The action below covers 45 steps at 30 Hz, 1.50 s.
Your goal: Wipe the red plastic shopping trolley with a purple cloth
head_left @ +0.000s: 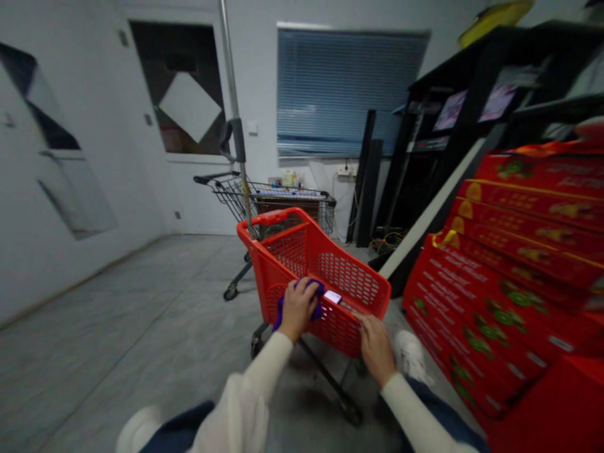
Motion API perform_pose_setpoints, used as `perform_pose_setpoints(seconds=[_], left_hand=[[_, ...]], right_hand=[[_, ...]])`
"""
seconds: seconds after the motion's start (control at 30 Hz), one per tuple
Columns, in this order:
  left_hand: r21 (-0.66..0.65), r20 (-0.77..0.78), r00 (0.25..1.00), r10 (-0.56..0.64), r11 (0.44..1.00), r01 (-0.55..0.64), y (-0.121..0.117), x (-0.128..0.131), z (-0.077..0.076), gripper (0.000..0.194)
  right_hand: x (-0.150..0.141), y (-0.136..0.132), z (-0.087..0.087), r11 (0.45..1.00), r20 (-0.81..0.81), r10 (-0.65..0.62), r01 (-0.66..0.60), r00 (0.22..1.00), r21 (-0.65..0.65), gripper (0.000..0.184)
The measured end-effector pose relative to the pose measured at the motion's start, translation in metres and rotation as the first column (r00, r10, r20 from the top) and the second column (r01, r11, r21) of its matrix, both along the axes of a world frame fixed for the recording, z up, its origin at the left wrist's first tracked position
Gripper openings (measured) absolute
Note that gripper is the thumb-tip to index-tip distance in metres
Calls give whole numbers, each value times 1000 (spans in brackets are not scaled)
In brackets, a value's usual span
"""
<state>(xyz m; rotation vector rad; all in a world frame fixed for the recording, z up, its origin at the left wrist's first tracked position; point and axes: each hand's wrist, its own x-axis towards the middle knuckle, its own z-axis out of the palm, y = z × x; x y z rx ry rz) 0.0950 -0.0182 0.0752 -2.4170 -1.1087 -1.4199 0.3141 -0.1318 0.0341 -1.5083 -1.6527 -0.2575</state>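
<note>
A red plastic shopping cart (311, 270) with perforated walls stands on wheels directly in front of me. My left hand (298, 308) grips a purple cloth (282, 314) at the near left of the cart's rim. The cloth bunches around my fingers and partly hides the rim there. A smartphone (333, 297) with a lit screen lies just to the right of that hand, at the cart's near edge. My right hand (375, 349) rests curled over the cart's near right rim.
Stacked red printed boxes (500, 277) rise close on the right. A wire shopping cart (271, 200) stands beyond the red cart, and a metal pole (233, 107) runs upward at its handle. Black shelving (453, 132) stands at the back right, below a blinded window (352, 91).
</note>
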Motion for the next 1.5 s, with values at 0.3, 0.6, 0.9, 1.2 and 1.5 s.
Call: perform_pose_setpoints(seconds=[0.3, 0.6, 0.9, 1.2, 1.5], left_hand=[[-221, -385, 923, 31, 967, -125, -7, 6, 59, 25], [-163, -572, 792, 214, 917, -365, 34, -47, 119, 22], [-133, -532, 823, 199, 940, -313, -11, -42, 93, 22], [-48, -582, 758, 294, 918, -394, -10, -107, 122, 22], [-84, -610, 765, 207, 943, -323, -35, -67, 106, 36]], right_hand=[[-46, 17, 38, 978, 153, -126, 149, 980, -149, 50], [-44, 11, 38, 965, 112, -79, 104, 991, -242, 44], [-58, 5, 60, 948, 197, -69, 126, 978, -293, 39], [-96, 8, 56, 965, 251, 5, 61, 968, -254, 45], [-96, -6, 63, 957, 259, -11, 85, 966, -276, 44]])
